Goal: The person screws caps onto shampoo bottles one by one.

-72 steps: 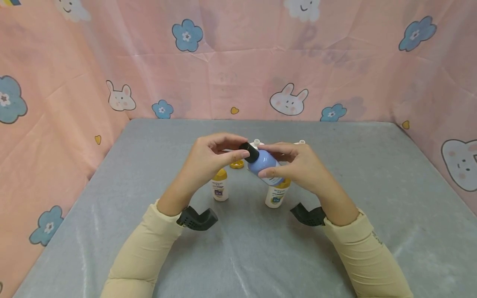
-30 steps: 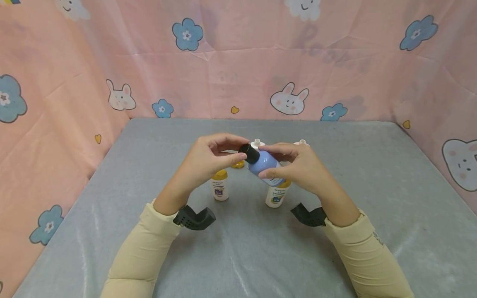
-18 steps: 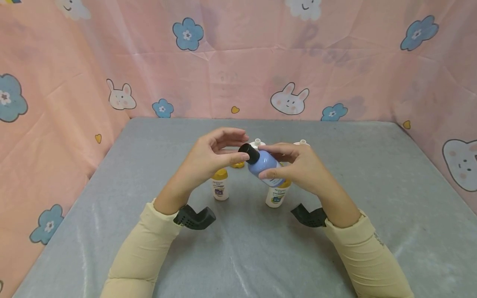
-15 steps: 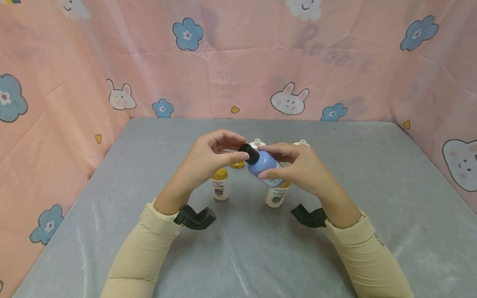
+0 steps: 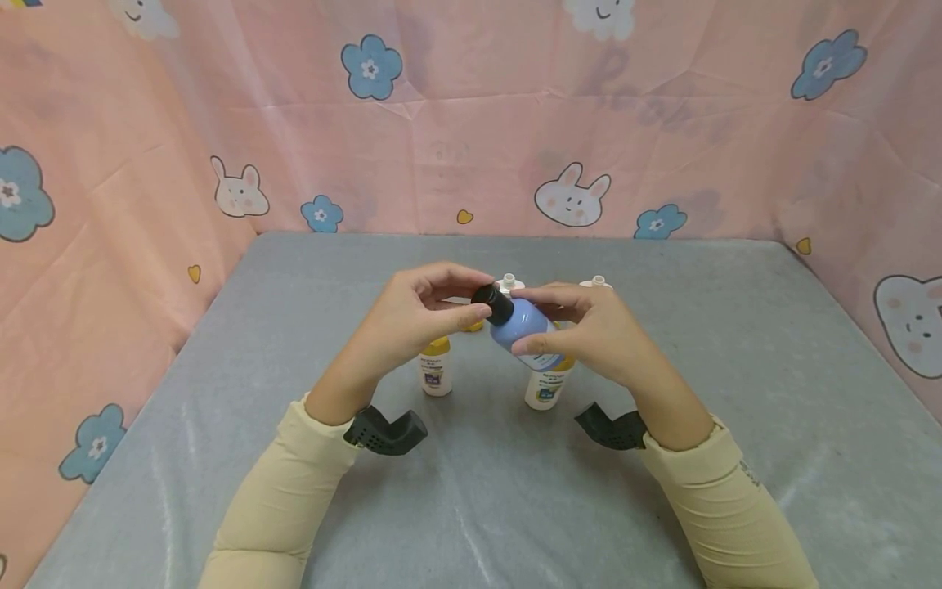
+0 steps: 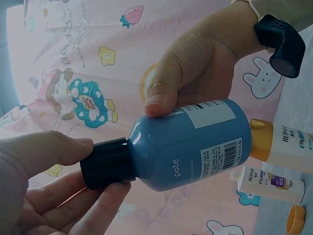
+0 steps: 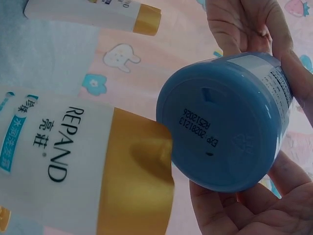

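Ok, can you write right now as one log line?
left hand: pinches black cap | right hand: grips blue bottle | blue bottle: tilted, cap on | yellow-capped bottles: standing on grey table

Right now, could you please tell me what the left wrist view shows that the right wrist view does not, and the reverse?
Only the left wrist view shows the black cylindrical cap and an uncapped white plastic bottle.

Only the right wrist view shows the flat base of the blue round plastic bottle, with its printed EXP stamp.

Both share the blue bottle's side, a white plastic bottle with a gold cap, and the person's hands, left hand and right hand.
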{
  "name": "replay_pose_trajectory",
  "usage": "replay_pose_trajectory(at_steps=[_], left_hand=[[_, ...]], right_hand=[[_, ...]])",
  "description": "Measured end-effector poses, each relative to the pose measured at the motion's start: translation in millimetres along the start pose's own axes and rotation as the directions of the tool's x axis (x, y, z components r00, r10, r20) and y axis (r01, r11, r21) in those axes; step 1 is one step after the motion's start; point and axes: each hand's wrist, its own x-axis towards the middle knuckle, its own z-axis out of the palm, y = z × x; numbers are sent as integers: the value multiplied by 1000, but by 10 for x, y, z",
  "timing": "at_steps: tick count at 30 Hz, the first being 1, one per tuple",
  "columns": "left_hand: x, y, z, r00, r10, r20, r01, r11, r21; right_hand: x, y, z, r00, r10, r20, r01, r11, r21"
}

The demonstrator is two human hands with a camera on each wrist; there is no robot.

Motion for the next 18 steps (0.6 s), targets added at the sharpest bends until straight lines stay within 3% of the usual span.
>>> replay_pose_trajectory(at_steps=[5, 13, 18], left_hand=[[-2, 3, 4, 999, 26, 23, -25, 999, -39], [0, -5, -3, 997, -3, -82, 6, 999, 34], [-7, 9, 8, 996, -10, -87, 14, 999, 51]], right_hand=[[-1, 2, -2, 1000, -12, 2, 12, 1000, 21], [-17, -22, -8, 1000, 4, -1, -4, 1000, 13], [-19, -22, -11, 1000, 6, -10, -6, 1000, 9]])
